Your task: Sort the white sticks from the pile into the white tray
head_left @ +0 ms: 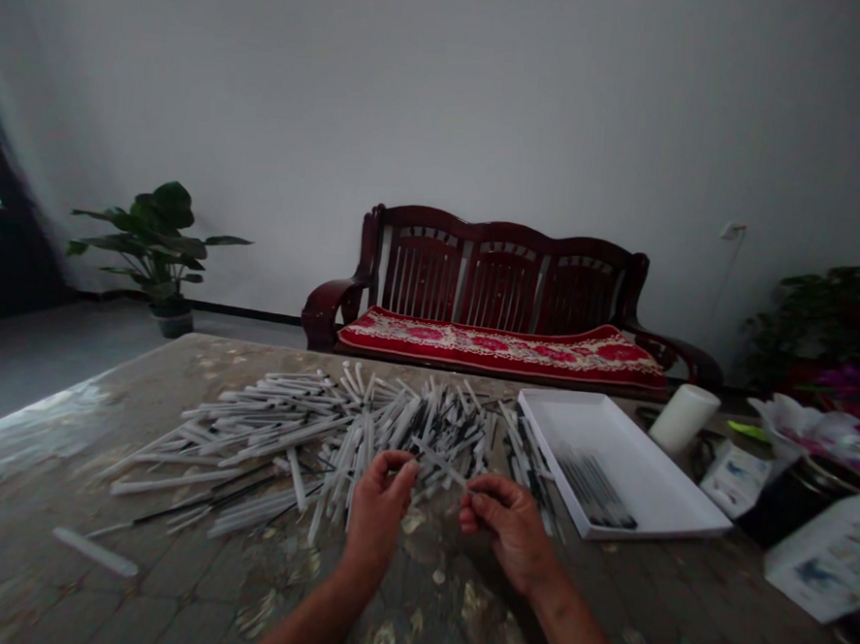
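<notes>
Precariously pinched: one thin white tube point(442, 467), just above a loose pile of tubes and dark sticks point(365, 435) on a mottled desk point(29, 550). Left grip point(378, 513) with fingertips together on the tube's left end; right grip point(511, 531) curled beside the other end, contact impossible to tell. Possible trouble from too little pressure: a dropped tube, lost among its twins. Possible trouble from too much: a bent or split tube. Also some risk from a careless wrist: a knock against the pile, with sticks sliding toward the white tray point(654, 477) of dark-tipped brushes point(598, 496) on the right.
</notes>
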`<state>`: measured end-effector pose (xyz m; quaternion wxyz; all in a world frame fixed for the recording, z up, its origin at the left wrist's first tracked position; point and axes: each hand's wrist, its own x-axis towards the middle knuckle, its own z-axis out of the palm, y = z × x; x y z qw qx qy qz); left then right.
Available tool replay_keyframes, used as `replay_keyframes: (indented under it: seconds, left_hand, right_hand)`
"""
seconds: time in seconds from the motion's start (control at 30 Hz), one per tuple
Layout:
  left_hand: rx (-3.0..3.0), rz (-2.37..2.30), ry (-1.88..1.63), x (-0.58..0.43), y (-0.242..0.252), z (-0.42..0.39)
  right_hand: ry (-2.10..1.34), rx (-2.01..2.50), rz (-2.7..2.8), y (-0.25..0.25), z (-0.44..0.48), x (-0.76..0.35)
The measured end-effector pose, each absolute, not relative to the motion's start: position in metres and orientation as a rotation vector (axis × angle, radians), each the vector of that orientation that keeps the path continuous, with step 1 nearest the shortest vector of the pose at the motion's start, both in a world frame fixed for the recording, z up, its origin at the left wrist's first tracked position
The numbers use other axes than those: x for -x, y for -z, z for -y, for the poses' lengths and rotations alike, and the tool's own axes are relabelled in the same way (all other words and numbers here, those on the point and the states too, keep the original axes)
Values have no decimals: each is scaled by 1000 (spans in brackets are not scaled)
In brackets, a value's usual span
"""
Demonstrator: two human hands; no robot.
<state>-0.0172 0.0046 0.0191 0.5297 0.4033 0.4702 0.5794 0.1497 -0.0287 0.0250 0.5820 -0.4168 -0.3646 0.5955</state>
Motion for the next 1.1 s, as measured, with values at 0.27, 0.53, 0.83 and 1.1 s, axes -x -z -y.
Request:
replay_keyframes:
  seconds: [0.27,0.53,0.83,1.1]
  left_hand:
    - [-770,-812,-1067,8,-18,1]
    - [-525,-835,-1172,12,-20,-4]
    - [-481,-870,-1195,10,-15,-6]
    - [-426,-876,-1241,9,-13,-9]
  right_hand:
    - [-1464,942,923,-25,31,-149]
    - [-1007,1270,1164,-17,16,-181]
    - [17,2013,1832,-18,5,-199]
    - [114,1916,2011,-19,-6,-168]
